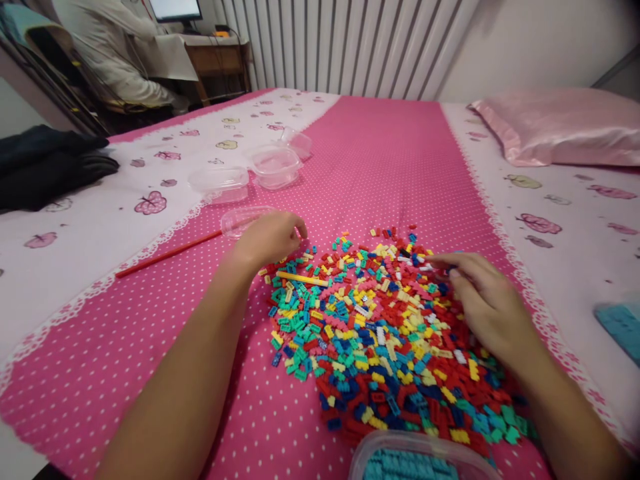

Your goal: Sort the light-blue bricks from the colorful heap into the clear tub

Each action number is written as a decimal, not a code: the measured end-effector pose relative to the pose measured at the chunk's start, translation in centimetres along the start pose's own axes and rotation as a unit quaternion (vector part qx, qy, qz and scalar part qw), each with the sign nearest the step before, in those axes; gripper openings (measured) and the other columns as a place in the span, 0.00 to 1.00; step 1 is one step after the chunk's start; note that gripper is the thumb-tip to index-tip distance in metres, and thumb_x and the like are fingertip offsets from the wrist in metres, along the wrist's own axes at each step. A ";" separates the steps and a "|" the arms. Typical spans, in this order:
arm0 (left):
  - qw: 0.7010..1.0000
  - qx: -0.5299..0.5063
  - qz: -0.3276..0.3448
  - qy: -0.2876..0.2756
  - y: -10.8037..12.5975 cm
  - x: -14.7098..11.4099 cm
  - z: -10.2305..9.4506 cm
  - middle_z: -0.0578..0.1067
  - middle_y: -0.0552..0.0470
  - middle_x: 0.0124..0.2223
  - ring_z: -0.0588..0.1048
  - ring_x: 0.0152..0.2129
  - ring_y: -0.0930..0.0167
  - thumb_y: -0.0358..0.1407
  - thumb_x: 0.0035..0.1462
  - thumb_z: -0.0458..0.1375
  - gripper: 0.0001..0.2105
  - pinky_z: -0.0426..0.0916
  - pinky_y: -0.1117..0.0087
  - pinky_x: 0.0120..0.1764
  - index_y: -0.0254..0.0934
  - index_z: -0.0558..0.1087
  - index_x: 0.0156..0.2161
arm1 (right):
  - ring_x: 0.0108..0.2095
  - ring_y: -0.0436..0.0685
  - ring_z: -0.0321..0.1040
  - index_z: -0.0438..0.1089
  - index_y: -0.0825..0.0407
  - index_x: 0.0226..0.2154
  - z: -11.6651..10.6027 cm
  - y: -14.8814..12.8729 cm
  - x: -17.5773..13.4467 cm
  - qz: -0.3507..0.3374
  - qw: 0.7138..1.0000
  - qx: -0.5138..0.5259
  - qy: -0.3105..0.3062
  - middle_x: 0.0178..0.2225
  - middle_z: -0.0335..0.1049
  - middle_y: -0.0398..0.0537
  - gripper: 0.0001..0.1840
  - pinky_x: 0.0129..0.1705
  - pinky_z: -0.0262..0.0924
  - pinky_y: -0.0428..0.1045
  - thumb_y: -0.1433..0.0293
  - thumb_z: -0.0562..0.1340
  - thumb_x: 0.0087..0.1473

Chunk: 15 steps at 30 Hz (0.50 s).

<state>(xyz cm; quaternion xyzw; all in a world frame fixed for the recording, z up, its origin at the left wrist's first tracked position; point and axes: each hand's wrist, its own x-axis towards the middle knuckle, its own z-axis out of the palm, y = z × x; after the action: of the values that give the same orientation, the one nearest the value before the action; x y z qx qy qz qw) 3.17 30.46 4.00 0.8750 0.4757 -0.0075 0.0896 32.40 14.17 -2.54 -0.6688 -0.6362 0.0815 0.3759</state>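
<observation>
A wide pile of small toy building bricks [370,320] in red, yellow, green, blue, pink and white lies on a pink dotted bedspread. My left hand [275,239] is over the pile's upper left edge, fingers curled downward; their tips, and anything in them, are hidden. At the pile's right side, my right hand [485,297] stretches its index finger over the bricks, with the thumb apart below it. Close to my left hand, a joined yellow strip [303,279] rests on the pile. A clear tub [367,450] containing teal bricks stands at the near edge.
Clear plastic containers [274,163] stand beyond my left hand, with a clear lid [237,220] nearer. A long red rod [167,255] lies to the left. A teal block [620,327] is at far right, a pink pillow [565,127] behind. A person [110,53] sits at a desk.
</observation>
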 end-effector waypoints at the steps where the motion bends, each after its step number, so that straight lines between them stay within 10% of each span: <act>1: 1.000 0.007 0.004 -0.001 0.1 0.1 0.0 0.82 0.49 0.36 0.75 0.27 0.70 0.30 0.53 0.53 0.17 0.59 0.72 0.28 0.39 0.81 0.44 | 0.48 0.64 0.68 0.72 0.49 0.46 0.0 0.0 0.0 -0.002 1.000 -0.005 0.003 0.46 0.71 0.53 0.17 0.52 0.60 0.61 0.67 0.51 0.62; 9: 0.999 0.001 0.023 -0.046 0.4 0.5 1.2 0.81 0.50 0.33 0.74 0.26 0.70 0.37 0.51 0.62 0.09 0.58 0.72 0.27 0.38 0.81 0.36 | 0.43 0.62 0.70 0.73 0.49 0.45 0.0 -0.1 0.0 -0.027 0.999 -0.036 0.006 0.43 0.73 0.52 0.14 0.43 0.64 0.56 0.66 0.54 0.62; 15: 0.999 0.002 -0.011 0.034 0.5 0.6 1.0 0.81 0.45 0.38 0.75 0.31 0.67 0.36 0.57 0.57 0.11 0.61 0.70 0.32 0.36 0.79 0.40 | 0.33 0.61 0.69 0.74 0.46 0.47 -0.4 -0.6 -0.2 0.022 0.999 -0.024 -0.012 0.29 0.70 0.46 0.17 0.36 0.60 0.54 0.62 0.53 0.64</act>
<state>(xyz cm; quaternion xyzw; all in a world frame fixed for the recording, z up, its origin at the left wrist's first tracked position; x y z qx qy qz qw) 3.94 30.52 3.07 0.8698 0.4878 0.0201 0.0713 32.11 13.73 -1.94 -0.6905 -0.6277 0.0823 0.3500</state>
